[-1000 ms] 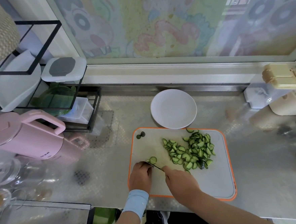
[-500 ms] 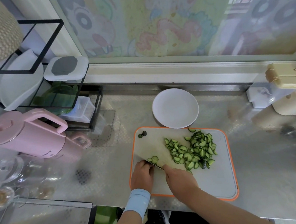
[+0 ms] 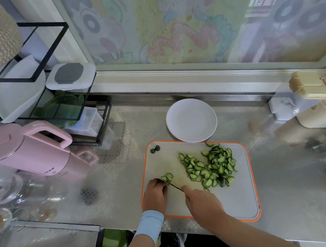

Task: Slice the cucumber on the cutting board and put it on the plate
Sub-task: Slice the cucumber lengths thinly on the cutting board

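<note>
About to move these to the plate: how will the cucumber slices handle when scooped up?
The cucumber slices lie as thin, loose half-moons in a heap, so they'd likely scatter. Fresh-cut faces are probably wet and slippery.

counter (image 3: 287, 182): patterned steel | window (image 3: 170, 26): cartoon-printed film, daylit | rack (image 3: 43, 23): black, left

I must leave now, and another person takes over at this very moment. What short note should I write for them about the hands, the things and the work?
Left hand: fingers curled on the cucumber stub, which is mostly hidden.
Right hand: grips the knife, blade at the stub.
Things: pile of slices and two end bits on the cutting board; plate behind the board, nothing on it.
Done: nearly all slicing.
To do: finish the stub, move the slices to the plate.
</note>
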`<act>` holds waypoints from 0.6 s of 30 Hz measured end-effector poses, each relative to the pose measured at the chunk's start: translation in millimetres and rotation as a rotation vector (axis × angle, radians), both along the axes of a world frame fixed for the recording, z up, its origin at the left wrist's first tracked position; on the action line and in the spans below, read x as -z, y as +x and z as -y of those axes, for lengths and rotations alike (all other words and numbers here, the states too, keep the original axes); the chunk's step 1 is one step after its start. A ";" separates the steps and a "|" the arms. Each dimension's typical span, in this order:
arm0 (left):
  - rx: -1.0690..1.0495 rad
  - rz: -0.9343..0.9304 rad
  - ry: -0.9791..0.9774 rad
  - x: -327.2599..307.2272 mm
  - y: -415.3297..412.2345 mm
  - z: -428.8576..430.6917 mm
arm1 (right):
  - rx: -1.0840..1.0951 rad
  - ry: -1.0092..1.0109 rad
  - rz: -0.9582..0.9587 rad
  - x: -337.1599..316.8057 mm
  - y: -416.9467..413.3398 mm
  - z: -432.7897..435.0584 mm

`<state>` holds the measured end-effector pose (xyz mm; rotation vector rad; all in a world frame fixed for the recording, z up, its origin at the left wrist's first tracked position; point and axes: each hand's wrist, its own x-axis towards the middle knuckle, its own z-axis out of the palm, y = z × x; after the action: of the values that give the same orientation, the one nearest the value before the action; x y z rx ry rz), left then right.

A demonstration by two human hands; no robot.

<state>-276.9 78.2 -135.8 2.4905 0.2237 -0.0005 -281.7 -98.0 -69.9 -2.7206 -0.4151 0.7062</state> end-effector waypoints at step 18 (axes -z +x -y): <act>0.024 0.010 -0.020 -0.9 0.7 -1.4 | 0.061 -0.007 -0.046 9.9 11.7 -27.3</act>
<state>-276.1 79.6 -134.9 2.4731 0.1888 -0.0006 -270.0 -70.7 -79.8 -2.7054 -0.3177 0.7539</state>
